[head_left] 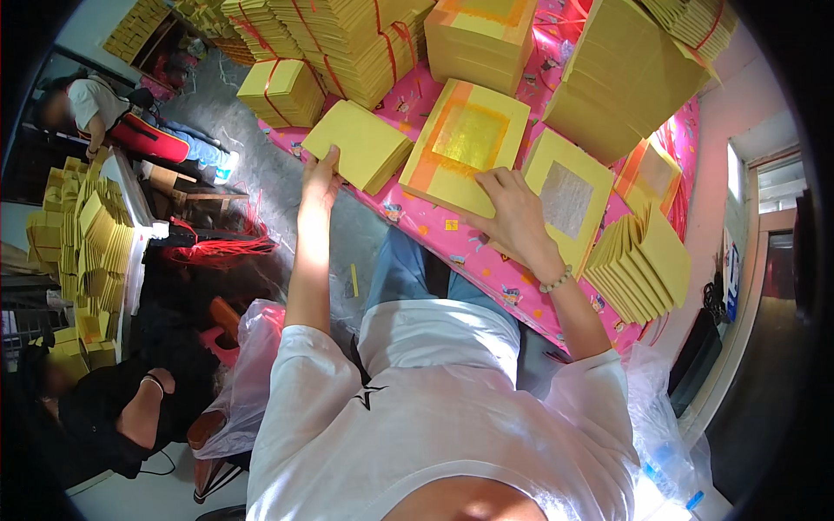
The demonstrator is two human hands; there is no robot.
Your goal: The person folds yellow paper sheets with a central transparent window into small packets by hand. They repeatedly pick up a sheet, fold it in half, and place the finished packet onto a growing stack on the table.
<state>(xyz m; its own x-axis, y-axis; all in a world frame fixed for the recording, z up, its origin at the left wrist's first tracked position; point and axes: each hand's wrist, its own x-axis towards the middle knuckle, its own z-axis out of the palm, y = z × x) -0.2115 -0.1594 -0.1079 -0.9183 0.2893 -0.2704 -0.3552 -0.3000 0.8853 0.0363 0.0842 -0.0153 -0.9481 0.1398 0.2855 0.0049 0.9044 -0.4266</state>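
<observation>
My left hand (321, 178) grips the near-left corner of a stack of plain yellow paper (358, 143), its thumb on top. The stack sits at the table's edge. Right of it lies a thick stack of yellow paper with a gold foil square (469, 137) and an orange border on its top sheet. My right hand (514, 213), a beaded bracelet at the wrist, bends over that stack's near-right corner, fingertips on the top sheet and thumb at the edge. Beside this hand lies yellow paper with a silver foil square (566, 198).
A pink patterned cloth (434, 227) covers the table. Tall yellow paper bundles tied with red string (343, 43) stand behind. Fanned yellow paper (638, 265) lies at the right. Two people are at the left, near another table (130, 230) piled with paper. A plastic bag (248, 369) hangs left.
</observation>
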